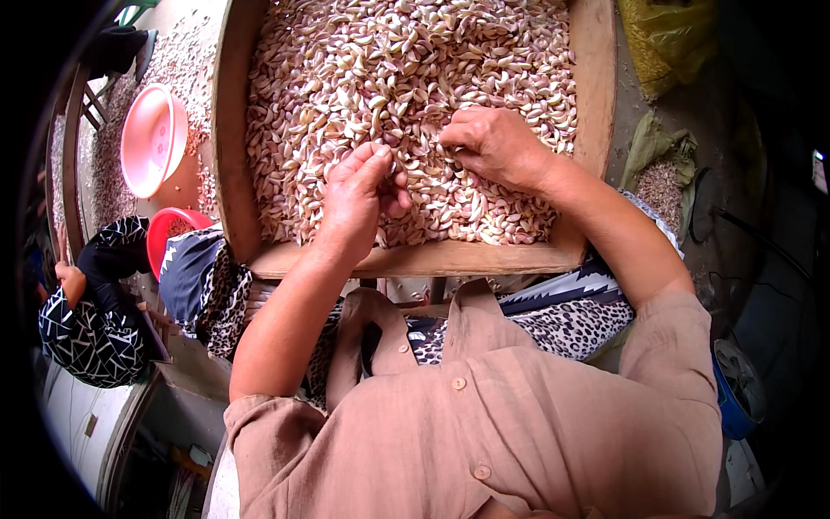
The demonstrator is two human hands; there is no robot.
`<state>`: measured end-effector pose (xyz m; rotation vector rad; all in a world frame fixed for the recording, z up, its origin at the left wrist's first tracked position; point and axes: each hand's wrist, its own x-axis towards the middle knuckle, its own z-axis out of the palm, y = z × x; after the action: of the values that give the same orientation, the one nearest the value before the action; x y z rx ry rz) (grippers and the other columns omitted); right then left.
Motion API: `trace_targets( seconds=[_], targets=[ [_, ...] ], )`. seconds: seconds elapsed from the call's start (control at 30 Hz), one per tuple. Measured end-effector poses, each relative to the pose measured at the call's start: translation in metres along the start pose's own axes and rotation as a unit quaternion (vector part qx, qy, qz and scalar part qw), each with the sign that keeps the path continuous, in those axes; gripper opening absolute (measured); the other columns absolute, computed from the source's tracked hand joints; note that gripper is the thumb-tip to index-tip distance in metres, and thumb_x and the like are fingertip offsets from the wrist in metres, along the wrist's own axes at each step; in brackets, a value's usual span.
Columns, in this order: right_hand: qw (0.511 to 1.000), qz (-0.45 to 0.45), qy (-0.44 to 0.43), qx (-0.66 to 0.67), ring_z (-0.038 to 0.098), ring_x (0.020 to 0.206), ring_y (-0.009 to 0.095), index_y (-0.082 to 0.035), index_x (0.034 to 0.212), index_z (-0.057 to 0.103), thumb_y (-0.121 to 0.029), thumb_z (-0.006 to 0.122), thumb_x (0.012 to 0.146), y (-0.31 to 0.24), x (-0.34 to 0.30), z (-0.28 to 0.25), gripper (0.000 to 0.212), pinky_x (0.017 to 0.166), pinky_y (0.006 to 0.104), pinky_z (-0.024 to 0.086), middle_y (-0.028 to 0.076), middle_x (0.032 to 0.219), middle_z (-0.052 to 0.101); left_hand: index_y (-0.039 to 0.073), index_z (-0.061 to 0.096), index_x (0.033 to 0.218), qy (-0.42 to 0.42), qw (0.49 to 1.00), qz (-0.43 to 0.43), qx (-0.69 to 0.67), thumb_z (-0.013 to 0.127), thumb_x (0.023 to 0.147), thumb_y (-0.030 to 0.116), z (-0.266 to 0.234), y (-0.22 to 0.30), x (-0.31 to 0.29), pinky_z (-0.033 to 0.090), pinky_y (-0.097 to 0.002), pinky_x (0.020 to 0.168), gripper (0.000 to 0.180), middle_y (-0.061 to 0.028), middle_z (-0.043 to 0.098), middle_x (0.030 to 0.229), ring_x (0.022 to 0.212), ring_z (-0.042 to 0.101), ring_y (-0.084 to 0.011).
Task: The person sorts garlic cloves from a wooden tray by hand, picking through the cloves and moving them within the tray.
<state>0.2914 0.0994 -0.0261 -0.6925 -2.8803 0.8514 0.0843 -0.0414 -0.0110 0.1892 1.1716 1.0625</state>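
Note:
A wooden tray [599,95] in front of me holds a thick layer of garlic cloves [415,60], whitish with pink and purple skins. Over the near part of the layer, my left hand [356,192] is closed, thumb and forefinger pinched together; what lies between them is too small to make out. To its right and slightly farther off, my right hand [500,149] bends down to the cloves with curled fingers. Its fingertips are partly hidden, along with anything in them. The two hands are apart, with cloves between them.
Left of the tray stand a pink basin [154,143] and a red bowl [175,227]. Another person's hand [73,282] shows at far left. A yellow sack [666,48], a green sack [648,147] and a blue bucket [735,415] are on the right.

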Motion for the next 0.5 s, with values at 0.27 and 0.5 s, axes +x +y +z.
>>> trace_targets(
  seconds=[0.27, 0.5],
  targets=[
    [1.0, 0.009, -0.001, -0.011, 0.069, 0.084, 0.027, -0.011, 0.086, 0.067, -0.015, 0.071, 0.081, -0.003, 0.003, 0.01, 0.008, 0.073, 0.0422, 0.058, 0.008, 0.087, 0.065, 0.012, 0.058, 0.101, -0.016, 1.0, -0.022, 0.005, 0.051, 0.107, 0.019, 0.004, 0.001, -0.002, 0.051, -0.021, 0.053, 0.012, -0.0024, 0.065, 0.081, 0.062, 0.063, -0.0117],
    [0.992, 0.111, -0.023, 0.045, 0.072, 0.087, 0.023, -0.009, 0.088, 0.073, -0.013, 0.068, 0.083, 0.006, 0.006, -0.028, 0.007, 0.078, 0.0395, 0.06, 0.008, 0.094, 0.074, 0.01, 0.057, 0.098, -0.024, 0.999, -0.041, 0.01, 0.052, 0.106, 0.02, 0.007, -0.004, -0.004, 0.05, -0.0228, 0.053, 0.013, -0.0039, 0.065, 0.082, 0.061, 0.063, -0.0129]
  ],
)
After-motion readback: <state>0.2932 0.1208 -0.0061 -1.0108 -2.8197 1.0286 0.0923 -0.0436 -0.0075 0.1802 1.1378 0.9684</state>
